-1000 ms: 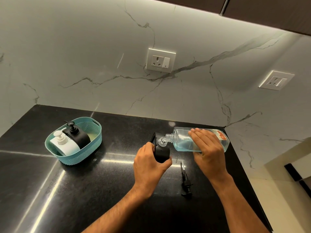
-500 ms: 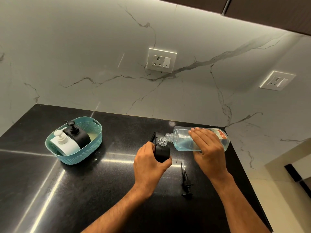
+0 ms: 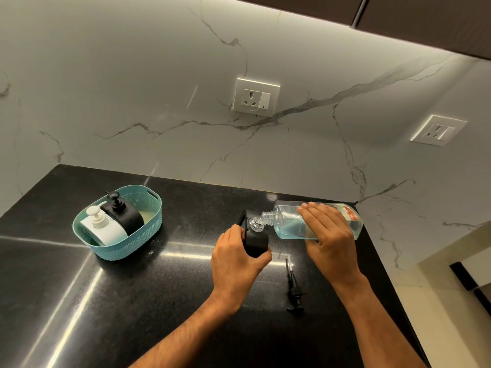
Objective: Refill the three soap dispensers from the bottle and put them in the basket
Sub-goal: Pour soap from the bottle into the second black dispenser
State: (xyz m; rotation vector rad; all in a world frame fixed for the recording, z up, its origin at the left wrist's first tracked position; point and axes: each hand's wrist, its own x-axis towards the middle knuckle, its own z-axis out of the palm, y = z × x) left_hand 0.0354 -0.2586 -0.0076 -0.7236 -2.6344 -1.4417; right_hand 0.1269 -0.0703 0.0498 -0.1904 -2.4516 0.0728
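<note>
On the glossy black stone counter (image 3: 106, 301), the person's left hand (image 3: 236, 264) is wrapped around a squat black soap dispenser (image 3: 256, 243) with its top off, thumb on one side and fingers on the other. The right hand (image 3: 329, 235) grips a clear plastic refill bottle (image 3: 287, 221) from above, tipped almost flat, its open threaded neck resting right at the dispenser's mouth. Pale blue liquid lies along the bottle's lower side. The two hands are close together but not touching.

Just in front of the right wrist, a black pump head with its long tube (image 3: 293, 288) lies loose on the counter.

Well off to the left sits a teal woven-look plastic basket (image 3: 148, 235). Inside it, side by side, stand a white dispenser with a white pump (image 3: 106, 232) and a black dispenser with a black pump (image 3: 125, 216), both capped.
</note>
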